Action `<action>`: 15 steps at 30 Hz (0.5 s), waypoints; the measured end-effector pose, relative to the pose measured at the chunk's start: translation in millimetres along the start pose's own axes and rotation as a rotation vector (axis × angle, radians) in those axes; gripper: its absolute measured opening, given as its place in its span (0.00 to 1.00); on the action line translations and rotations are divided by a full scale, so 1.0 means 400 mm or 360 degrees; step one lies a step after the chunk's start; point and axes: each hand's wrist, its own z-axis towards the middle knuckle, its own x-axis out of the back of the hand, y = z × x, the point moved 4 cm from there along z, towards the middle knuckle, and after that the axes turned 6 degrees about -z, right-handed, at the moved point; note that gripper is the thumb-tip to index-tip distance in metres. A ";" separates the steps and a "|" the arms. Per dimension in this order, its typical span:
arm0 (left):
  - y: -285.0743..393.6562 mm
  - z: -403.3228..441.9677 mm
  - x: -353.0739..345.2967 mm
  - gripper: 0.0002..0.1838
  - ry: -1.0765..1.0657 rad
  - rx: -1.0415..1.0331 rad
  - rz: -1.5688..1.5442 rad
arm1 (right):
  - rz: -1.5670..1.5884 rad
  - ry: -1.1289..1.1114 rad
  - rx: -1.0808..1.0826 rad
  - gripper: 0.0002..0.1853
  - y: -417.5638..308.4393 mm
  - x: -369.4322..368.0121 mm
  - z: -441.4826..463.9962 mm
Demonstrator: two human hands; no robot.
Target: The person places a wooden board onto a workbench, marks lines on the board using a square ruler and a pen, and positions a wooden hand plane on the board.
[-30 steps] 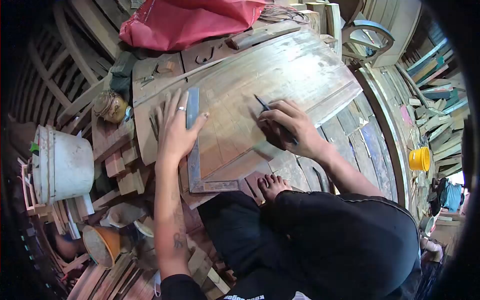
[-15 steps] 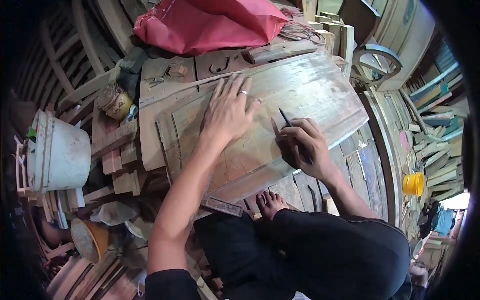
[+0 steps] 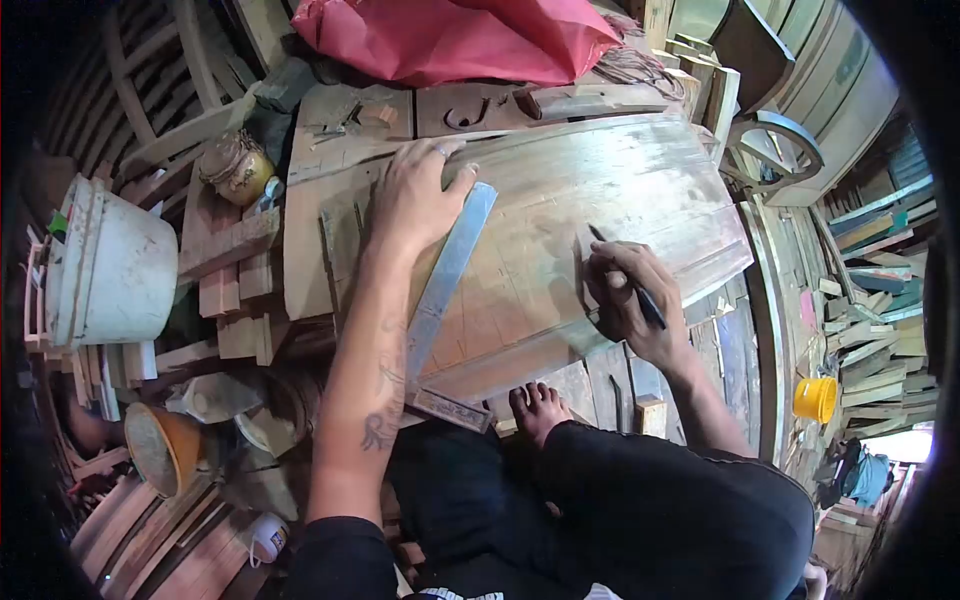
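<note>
A wide wooden panel (image 3: 560, 200) with pencil-like lines lies across the work surface. My left hand (image 3: 418, 195), with a ring on one finger, rests on its left part, fingers apart and the thumb beside the metal blade of a try square (image 3: 450, 275). The blade slants over the panel, and the square's stock (image 3: 450, 408) lies at the panel's near edge. Over the right part of the panel, my right hand (image 3: 637, 295) is closed round a dark pencil (image 3: 650, 308), its tip pointing up and left.
Red cloth (image 3: 460, 40) lies beyond the panel. A white bucket (image 3: 125, 265), a jar (image 3: 237, 168) and an orange container (image 3: 160, 450) stand at the left. My bare foot (image 3: 540, 410) is near the panel's front edge. A yellow bucket (image 3: 815, 398) sits at the right among wood pieces.
The square's blade has gone from upright to slanting right. My left hand moved right, then back left off the blade. My right hand, with the pencil, has shifted right and slightly down.
</note>
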 end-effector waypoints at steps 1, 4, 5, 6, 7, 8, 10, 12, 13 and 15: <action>0.004 -0.005 0.005 0.23 0.0008 0.0011 -0.0014 | -0.0010 -0.0016 0.0003 0.11 0.005 0.003 0.002; 0.011 -0.011 0.009 0.33 -0.0143 0.0051 -0.0016 | 0.0106 0.0003 -0.0106 0.13 0.033 0.014 0.015; 0.010 -0.011 0.008 0.33 -0.0136 0.0056 -0.0022 | 0.0213 0.0019 -0.0248 0.13 0.046 0.017 0.017; 0.010 -0.013 0.008 0.34 -0.0157 0.0045 -0.0019 | 0.0176 0.0015 -0.0210 0.13 0.051 0.024 0.026; 0.011 -0.013 0.010 0.34 -0.0179 0.0033 -0.0012 | 0.0142 0.0015 -0.0172 0.13 0.060 0.032 0.039; 0.010 -0.011 0.012 0.34 -0.0177 0.0038 -0.0008 | 0.0228 -0.0015 -0.0266 0.14 0.075 0.034 0.045; 0.008 -0.011 0.012 0.33 -0.0210 0.0061 -0.0080 | 0.0428 -0.0082 -0.0587 0.16 0.079 0.034 0.061; 0.004 -0.013 0.011 0.30 -0.0200 0.0055 -0.0120 | 0.0430 -0.0033 -0.0553 0.18 0.067 0.040 0.095; 0.010 -0.011 0.015 0.28 -0.0183 0.0044 -0.0165 | 0.0372 -0.0054 -0.0524 0.19 0.061 0.047 0.112; 0.019 -0.014 0.025 0.25 -0.0228 0.0058 -0.0198 | 0.0475 -0.0006 -0.0535 0.19 0.061 0.031 0.131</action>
